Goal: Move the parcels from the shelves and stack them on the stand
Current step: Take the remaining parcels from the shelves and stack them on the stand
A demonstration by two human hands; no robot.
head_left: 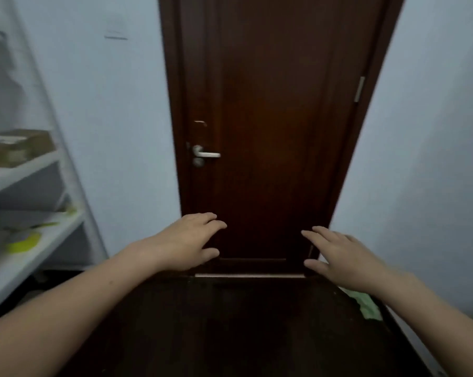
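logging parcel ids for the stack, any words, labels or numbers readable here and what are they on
No text can be read in this view.
Cardboard parcel on the shelves: a pale patch on top, perhaps a label, too blurred to read.
Grey bags one level lower, with yellow patches: too blurred to read.
Door: no lettering shows.

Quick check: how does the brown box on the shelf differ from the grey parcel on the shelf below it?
The brown box is blocky with square edges; the grey parcel looks flat and bag-like. The brown box sits one shelf higher than the grey parcel. Both rest on the white shelves, untouched and blurred.
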